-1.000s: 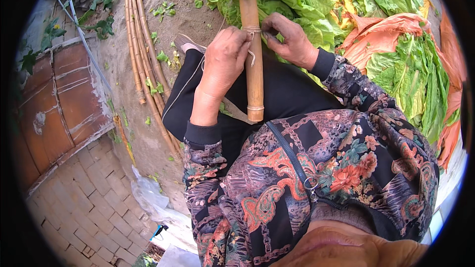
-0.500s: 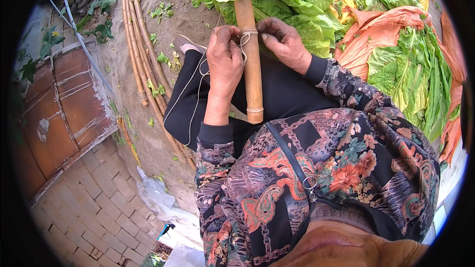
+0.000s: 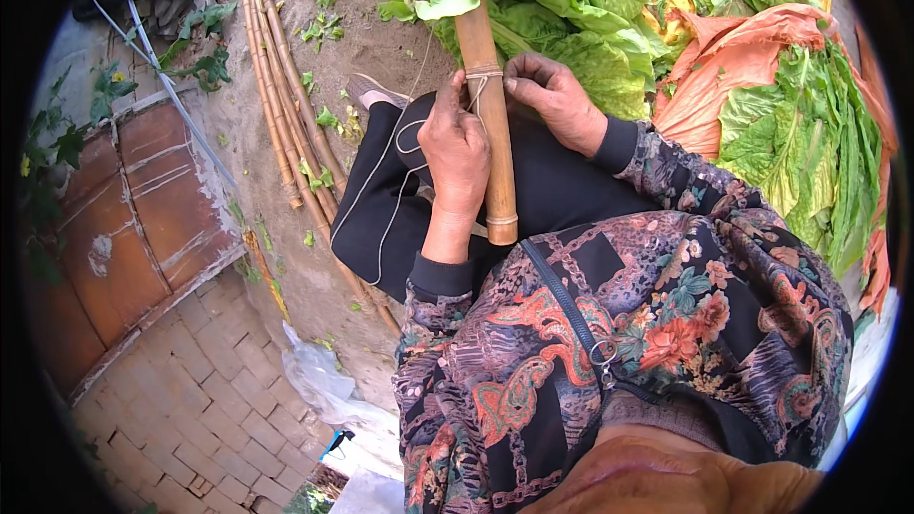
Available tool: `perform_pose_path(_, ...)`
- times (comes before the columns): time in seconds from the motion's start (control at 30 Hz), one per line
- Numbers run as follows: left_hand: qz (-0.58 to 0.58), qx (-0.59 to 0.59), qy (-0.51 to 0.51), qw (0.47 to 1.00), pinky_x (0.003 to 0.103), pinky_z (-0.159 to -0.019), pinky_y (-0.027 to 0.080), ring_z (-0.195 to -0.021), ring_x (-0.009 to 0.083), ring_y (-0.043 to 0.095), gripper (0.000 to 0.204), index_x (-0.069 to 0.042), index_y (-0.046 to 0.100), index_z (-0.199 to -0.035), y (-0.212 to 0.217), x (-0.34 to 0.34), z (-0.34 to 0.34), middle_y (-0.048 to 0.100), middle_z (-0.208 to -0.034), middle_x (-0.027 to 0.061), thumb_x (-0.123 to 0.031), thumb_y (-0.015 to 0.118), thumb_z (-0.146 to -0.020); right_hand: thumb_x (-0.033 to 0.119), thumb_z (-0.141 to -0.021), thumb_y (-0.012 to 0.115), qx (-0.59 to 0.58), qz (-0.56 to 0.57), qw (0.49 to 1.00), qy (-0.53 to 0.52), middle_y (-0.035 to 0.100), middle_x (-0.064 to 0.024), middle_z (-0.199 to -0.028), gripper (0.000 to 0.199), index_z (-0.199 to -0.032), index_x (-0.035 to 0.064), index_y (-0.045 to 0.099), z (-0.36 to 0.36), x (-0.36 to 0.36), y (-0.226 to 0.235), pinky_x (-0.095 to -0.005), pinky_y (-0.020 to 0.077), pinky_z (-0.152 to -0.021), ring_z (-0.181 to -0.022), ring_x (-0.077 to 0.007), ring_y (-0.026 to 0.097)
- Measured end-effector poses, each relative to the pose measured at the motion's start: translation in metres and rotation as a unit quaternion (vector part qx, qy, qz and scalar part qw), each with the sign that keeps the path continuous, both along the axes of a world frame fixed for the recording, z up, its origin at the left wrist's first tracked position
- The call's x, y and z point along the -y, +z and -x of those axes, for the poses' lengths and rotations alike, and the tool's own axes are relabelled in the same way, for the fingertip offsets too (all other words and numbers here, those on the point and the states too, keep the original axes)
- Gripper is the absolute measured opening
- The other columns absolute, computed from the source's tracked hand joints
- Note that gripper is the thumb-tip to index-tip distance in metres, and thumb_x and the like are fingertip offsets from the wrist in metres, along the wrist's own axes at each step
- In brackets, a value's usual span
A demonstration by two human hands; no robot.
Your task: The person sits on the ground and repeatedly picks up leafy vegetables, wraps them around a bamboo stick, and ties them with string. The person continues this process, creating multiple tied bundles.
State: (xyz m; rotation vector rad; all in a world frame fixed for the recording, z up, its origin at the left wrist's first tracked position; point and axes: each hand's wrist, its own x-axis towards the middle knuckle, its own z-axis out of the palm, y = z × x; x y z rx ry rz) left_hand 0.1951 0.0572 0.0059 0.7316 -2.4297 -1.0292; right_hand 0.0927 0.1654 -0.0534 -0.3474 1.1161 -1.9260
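Observation:
A bamboo pole (image 3: 498, 148) lies over my dark-trousered lap, its near end against my jacket. Light string (image 3: 484, 73) is wound around it near the middle, and a long loose length trails over my knee on the left. At the pole's left side my left hand (image 3: 455, 148) is closed, pinching the string just below the winding. On the other side my right hand (image 3: 557, 103) has its fingers curled and thumb beside the winding; what its fingertips hold is hidden. Large green leaves (image 3: 581, 24) cover the pole's far end.
Several thin bamboo poles (image 3: 286, 105) lie on the dirt at the left. An orange cloth (image 3: 709, 86) wraps another pile of leaves (image 3: 800, 148) at the right. Beyond the poles are a rusty metal panel (image 3: 143, 200), brick paving (image 3: 209, 371) and clear plastic sheeting (image 3: 319, 376).
My left hand has moved down and right, below the winding, its fingers closer along the pole. My right hand has shifted slightly down. The whole view has swung a little.

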Motion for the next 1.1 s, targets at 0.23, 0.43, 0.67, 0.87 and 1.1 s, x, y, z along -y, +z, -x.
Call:
perform_pose_path(0.23, 0.012, 0.097, -0.046, 0.994, 0.042, -0.072, 0.051, -0.079, 0.0384, 0.064, 0.033, 0.003, 0.062, -0.102, 0.016, 0.016, 0.003, 0.065, -0.089, 0.0234, 0.004, 0.044, -0.074, 0.029, -0.094, 0.05, 0.077, -0.004, 0.995, 0.063, 0.062, -0.0042, -0.083, 0.032, -0.097, -0.0016, 0.06, -0.002, 0.004, -0.001, -0.0229, 0.0473, -0.069, -0.073, -0.0112, 0.059)
perform_pose_path(0.43, 0.081, 0.014, -0.053, 0.995, 0.033, -0.065, 0.05, -0.072, 0.0253, 0.06, 0.028, 0.0, 0.06, -0.106, 0.02, 0.006, 0.008, 0.059, -0.092, 0.0152, 0.003, 0.055, -0.079, 0.018, -0.093, 0.052, -0.047, -0.062, 0.997, 0.023, 0.06, -0.0018, -0.091, 0.023, -0.107, 0.0005, 0.057, 0.006, -0.001, 0.004, -0.0205, 0.0454, -0.074, -0.079, -0.0078, 0.057)
perform_pose_path(0.67, 0.142, -0.035, -0.09, 0.985, 0.028, -0.062, 0.049, -0.069, 0.0203, 0.06, 0.018, 0.001, 0.059, -0.097, 0.009, 0.007, 0.011, 0.057, -0.093, 0.0112, 0.003, 0.061, -0.079, 0.006, -0.085, 0.061, -0.112, 0.011, 0.991, -0.078, 0.06, -0.0027, -0.086, 0.016, -0.099, -0.0015, 0.058, 0.002, 0.005, -0.008, -0.0219, 0.0452, -0.066, -0.074, -0.008, 0.055)
perform_pose_path(0.87, 0.112, -0.04, -0.1, 0.988, 0.033, -0.07, 0.048, -0.076, 0.0266, 0.06, 0.012, 0.001, 0.059, -0.092, 0.01, 0.015, 0.012, 0.058, -0.087, 0.0139, 0.003, 0.058, -0.08, 0.001, -0.081, 0.061, -0.463, -0.057, 0.876, -0.123, 0.058, -0.0083, -0.082, 0.01, -0.09, 0.0002, 0.057, 0.012, 0.003, 0.01, -0.0282, 0.0454, -0.063, -0.072, -0.0168, 0.058)
perform_pose_path(1.1, -0.119, -0.017, -0.039, 0.992, 0.028, -0.079, 0.044, -0.085, 0.0178, 0.053, 0.01, 0.002, 0.054, -0.096, -0.013, 0.031, 0.003, 0.056, -0.091, 0.0086, -0.003, 0.053, -0.087, 0.004, -0.078, 0.064, -0.405, 0.012, 0.899, -0.168, 0.058, -0.0117, -0.085, 0.015, -0.091, 0.0, 0.057, 0.01, 0.007, -0.01, -0.0325, 0.0482, -0.07, -0.078, -0.024, 0.059)
